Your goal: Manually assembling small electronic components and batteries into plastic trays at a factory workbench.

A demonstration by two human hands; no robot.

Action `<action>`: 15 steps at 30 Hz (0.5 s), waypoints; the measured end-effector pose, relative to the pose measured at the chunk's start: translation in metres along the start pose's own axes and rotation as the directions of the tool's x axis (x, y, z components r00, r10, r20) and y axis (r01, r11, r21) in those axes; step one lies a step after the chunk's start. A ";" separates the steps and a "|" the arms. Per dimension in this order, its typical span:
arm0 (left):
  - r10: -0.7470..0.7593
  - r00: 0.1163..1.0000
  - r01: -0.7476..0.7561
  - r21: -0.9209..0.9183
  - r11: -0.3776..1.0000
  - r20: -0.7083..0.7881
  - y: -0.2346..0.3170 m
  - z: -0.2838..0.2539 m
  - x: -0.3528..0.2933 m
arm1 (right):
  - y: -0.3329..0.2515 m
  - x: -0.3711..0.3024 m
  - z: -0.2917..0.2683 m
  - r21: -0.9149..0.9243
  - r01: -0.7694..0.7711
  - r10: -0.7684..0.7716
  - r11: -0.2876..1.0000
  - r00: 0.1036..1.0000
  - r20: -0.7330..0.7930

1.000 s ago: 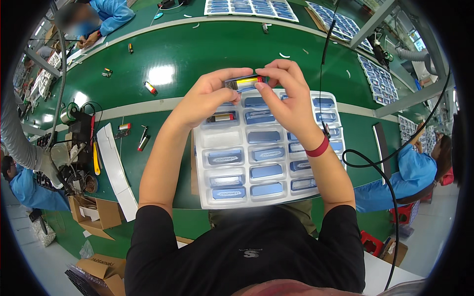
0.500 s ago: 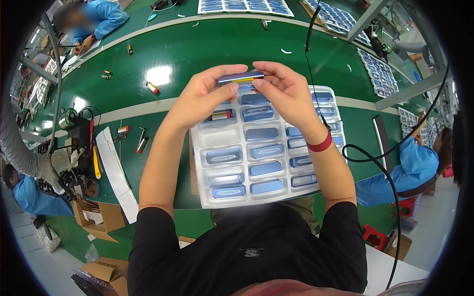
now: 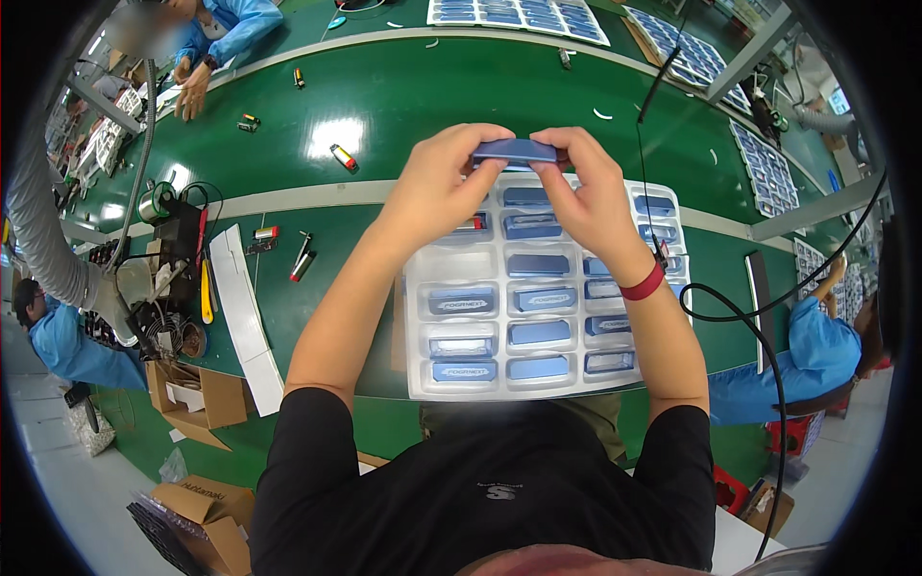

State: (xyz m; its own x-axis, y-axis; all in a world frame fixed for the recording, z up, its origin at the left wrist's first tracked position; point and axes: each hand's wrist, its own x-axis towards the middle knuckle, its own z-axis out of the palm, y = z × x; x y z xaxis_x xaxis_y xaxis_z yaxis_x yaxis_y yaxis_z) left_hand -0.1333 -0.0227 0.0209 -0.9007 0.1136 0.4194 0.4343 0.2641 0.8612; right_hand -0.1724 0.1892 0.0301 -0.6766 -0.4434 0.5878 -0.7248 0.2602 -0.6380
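Observation:
Above the far part of a white compartment tray [image 3: 451, 262], both hands hold a slim blue-grey device casing [image 3: 516, 151]. My left hand [image 3: 444, 182] pinches its left end between thumb and fingers. The right end is gripped the same way by my right hand [image 3: 586, 187], which has a red band on the wrist. Similar blue casings [image 3: 540, 300] fill most of the tray's pockets; one pocket in the left column is bare. A red-ended piece [image 3: 473, 223] shows in a pocket partly covered by my left hand.
On the left stand a black bench device [image 3: 175, 235], a yellow-handled tool [image 3: 206, 296] and a white strip [image 3: 246, 317]. Small batteries [image 3: 343, 157] lie across the green table. A black cable [image 3: 740, 307] loops at right. Co-workers in blue [image 3: 235, 29] sit around; more trays [image 3: 519, 17] lie beyond.
The casing has tilted so its smooth blue face shows; the yellow and red part seen inside before is out of sight. The whole view has shifted slightly. A co-worker's hand at far left has moved.

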 end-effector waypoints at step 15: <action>0.022 1.000 -0.023 -0.325 0.945 -0.006 0.021 -0.032 0.001 | -0.010 0.009 0.002 0.619 -0.418 0.430 0.665 0.892 0.139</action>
State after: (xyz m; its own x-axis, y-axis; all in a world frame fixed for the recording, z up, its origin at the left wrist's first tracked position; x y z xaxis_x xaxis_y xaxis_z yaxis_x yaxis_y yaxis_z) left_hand -0.1250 -0.0479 0.0490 -0.8908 0.1138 0.4399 0.4352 -0.0643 0.8980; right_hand -0.1706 0.1808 0.0403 -0.8973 -0.4027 0.1806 -0.1194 -0.1724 -0.9778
